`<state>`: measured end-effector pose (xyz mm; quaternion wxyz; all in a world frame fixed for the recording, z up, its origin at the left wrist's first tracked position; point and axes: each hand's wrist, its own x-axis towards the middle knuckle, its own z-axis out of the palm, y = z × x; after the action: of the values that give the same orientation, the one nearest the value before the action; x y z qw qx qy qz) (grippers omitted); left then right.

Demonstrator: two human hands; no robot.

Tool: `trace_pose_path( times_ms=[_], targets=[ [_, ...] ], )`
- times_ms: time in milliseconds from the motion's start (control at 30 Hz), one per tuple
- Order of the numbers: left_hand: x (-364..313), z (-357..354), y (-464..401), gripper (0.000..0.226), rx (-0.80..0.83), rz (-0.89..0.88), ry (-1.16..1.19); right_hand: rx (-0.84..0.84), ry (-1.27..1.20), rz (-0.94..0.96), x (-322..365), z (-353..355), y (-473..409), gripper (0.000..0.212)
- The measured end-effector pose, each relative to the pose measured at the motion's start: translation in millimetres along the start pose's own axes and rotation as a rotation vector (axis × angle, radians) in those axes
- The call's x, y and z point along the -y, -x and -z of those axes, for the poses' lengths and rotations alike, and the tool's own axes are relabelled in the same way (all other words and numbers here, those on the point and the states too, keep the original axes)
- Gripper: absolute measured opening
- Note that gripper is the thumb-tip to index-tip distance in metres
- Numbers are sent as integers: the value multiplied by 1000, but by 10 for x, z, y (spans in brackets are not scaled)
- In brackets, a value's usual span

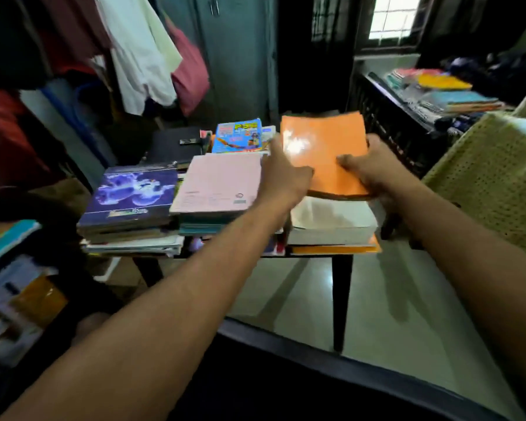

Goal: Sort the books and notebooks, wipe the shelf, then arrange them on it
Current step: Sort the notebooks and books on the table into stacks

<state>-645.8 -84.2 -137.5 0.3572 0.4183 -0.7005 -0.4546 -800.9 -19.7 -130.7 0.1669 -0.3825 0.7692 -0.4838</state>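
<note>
Both hands grasp an orange-covered notebook [322,147], raised a little above the right-hand pile on a small dark table [342,287]. The right hand [374,171] grips its near right edge, thumb on the cover and fingers underneath. The left hand [283,174] holds the left edge, with the fingers curled over the cover. Under it lies a thick white-paged book [331,223], itself resting on a flat orange folder [334,249].

This looks like the sorting stage. To the left stand a pile topped by a pink notebook [222,183] and, further left, a pile topped by a purple-covered book [134,192]. At the far side lie a blue illustrated magazine [239,135] and a black case [176,144].

To do this step well, keep the notebook level and supported from below, since it seems to hold more than one thin book with curling edges. Lower it squarely onto a pile of like items, edges lined up, so the stack does not lean toward the table's near edge.

The cover's glare hides any title. The fingers beneath the notebook are out of sight, and motion blur softens both hands. The shelf to be wiped cannot be identified for certain; a dark unit [386,117] at far right carries more books [456,95], and more stacks at near left are cut off.
</note>
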Motion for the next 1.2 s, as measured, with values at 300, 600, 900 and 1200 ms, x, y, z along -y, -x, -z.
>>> trace_pose_path(
  times_ms=[300, 600, 900, 1200],
  targets=[
    [428, -611, -81, 88, 89, 156, -292, 65, 469, -139, -612, -273, -226, 65],
    [115, -283, -305, 67, 102, 132, -68, -83, 225, 224, -128, -437, -31, 47],
    [97, 1371, -159, 62, -199, -69, 189, 126, -167, 507, 1271, -1473, 361, 14],
    [1523, 3793, 1228, 37, -829, 139, -107, 770, -8, 750, 2116, -3786, 1776, 27]
  ],
)
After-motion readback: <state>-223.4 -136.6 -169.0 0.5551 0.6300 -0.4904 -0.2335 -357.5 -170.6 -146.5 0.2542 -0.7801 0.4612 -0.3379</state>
